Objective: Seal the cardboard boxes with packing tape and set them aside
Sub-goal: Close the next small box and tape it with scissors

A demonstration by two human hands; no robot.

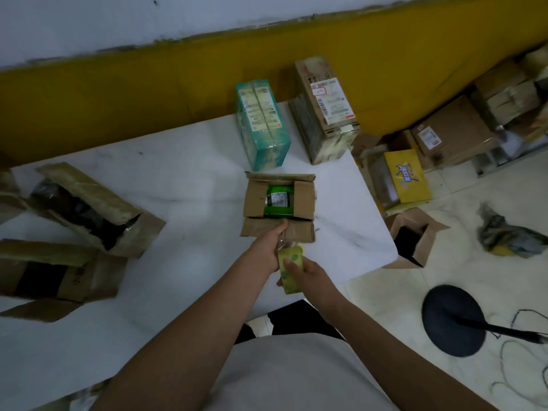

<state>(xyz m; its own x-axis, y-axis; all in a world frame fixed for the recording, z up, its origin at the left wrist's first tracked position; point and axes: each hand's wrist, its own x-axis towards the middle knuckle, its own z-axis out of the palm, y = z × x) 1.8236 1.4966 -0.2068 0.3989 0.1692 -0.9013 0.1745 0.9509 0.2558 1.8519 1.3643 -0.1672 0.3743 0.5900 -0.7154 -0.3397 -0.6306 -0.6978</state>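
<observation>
A small open cardboard box (pixel 255 200) sits mid-table with its flaps spread and a green packet (pixel 278 200) inside. My left hand (pixel 271 243) reaches to the near flap (pixel 264 228) and pinches a strip of clear tape against it. My right hand (pixel 302 269) grips a yellow-green roll of packing tape (pixel 289 256) just below that flap. The tape stretches between the roll and the flap.
A teal wrapped box (pixel 262 126) and a tall taped carton (pixel 324 109) stand at the table's far edge. Two open cartons (pixel 98 209) (pixel 59 274) lie at left. Right of the table (pixel 178 179), on the floor, are more boxes, an open carton (pixel 415 235) and a black stand base (pixel 453 318).
</observation>
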